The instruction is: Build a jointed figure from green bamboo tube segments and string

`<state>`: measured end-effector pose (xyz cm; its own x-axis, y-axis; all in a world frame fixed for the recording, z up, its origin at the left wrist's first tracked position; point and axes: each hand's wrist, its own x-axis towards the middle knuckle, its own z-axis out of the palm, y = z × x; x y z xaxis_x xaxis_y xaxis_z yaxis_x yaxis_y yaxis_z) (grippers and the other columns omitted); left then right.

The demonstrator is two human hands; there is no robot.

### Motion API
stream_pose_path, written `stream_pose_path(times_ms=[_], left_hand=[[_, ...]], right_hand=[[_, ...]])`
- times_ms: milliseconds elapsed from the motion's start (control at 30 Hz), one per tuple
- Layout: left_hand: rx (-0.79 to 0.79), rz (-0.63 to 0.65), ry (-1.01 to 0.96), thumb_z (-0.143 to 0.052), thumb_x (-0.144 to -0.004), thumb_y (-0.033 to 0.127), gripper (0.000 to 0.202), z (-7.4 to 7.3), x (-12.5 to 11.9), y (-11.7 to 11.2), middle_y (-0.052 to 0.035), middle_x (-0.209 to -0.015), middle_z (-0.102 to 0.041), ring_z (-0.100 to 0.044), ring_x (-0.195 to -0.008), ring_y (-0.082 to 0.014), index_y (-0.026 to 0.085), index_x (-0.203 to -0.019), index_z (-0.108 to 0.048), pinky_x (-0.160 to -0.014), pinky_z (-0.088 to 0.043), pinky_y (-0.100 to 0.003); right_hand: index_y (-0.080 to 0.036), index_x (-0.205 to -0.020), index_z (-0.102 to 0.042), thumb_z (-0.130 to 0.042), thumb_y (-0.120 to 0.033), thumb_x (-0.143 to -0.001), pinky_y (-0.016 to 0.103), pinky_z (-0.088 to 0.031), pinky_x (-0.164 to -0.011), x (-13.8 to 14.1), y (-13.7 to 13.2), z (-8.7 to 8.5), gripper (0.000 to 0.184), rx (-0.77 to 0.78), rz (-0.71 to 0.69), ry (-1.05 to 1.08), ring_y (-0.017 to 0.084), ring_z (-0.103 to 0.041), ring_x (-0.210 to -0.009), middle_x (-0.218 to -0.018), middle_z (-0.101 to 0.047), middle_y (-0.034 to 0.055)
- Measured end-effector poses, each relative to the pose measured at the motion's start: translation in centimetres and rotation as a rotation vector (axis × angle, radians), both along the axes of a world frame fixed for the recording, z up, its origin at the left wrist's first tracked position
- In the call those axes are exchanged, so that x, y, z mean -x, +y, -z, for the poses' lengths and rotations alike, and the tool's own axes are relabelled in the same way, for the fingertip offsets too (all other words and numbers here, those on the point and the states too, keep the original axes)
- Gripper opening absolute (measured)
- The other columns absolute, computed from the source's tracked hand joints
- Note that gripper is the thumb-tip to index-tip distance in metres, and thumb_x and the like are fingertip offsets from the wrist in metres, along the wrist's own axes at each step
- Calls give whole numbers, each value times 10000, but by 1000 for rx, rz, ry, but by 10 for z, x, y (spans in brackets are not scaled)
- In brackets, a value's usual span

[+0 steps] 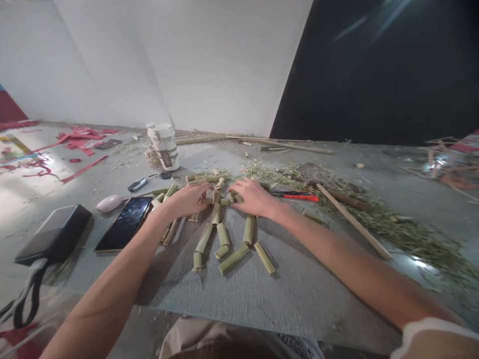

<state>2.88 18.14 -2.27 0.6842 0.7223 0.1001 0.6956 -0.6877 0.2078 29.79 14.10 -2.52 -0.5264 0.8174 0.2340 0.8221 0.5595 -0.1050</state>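
Short cut pieces of green plant stalk lie on a grey board, laid out like a small figure with a middle stalk piece as its trunk. My left hand is closed at the figure's left side, its fingertips on a stalk piece that they partly hide. On the opposite side, my right hand has its fingers curled down on another short stalk piece. Below them, a leg-like stalk piece and a loose stalk piece rest on the board. More cut pieces lie beside my left wrist.
To the left are a phone, a black power bank with a strap, and a pink mouse-like object. A white bucket stands behind. At right lie a red-and-black cutter, a wooden-handled tool and shredded greenery.
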Motion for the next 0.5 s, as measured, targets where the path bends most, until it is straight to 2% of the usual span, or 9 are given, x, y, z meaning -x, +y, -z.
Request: stream_pose_path(times_ms=[200, 500], left_hand=[[-25, -11, -10, -590, -956, 315, 497, -3, 0, -1, -115, -1146, -760, -732, -1058, -281, 211, -1443, -594, -881, -539, -358], [10, -5, 21, -559, -991, 326, 456, -8, 0, -3, -136, -1143, -768, -729, -1037, -297, 170, -1412, -639, -901, -542, -390]], right_hand=[[-204, -1268, -728, -798, -302, -926, 467, -499, -998, -2, 1, 0, 362, -12, -9, 21, 338, -638, -1206, -1258, -713, 139], [-200, -1256, -730, -791, -379, -954, 473, -466, -997, -2, 1, -1, 356, -29, 10, -2, 356, -602, -1239, -1292, -682, 149]])
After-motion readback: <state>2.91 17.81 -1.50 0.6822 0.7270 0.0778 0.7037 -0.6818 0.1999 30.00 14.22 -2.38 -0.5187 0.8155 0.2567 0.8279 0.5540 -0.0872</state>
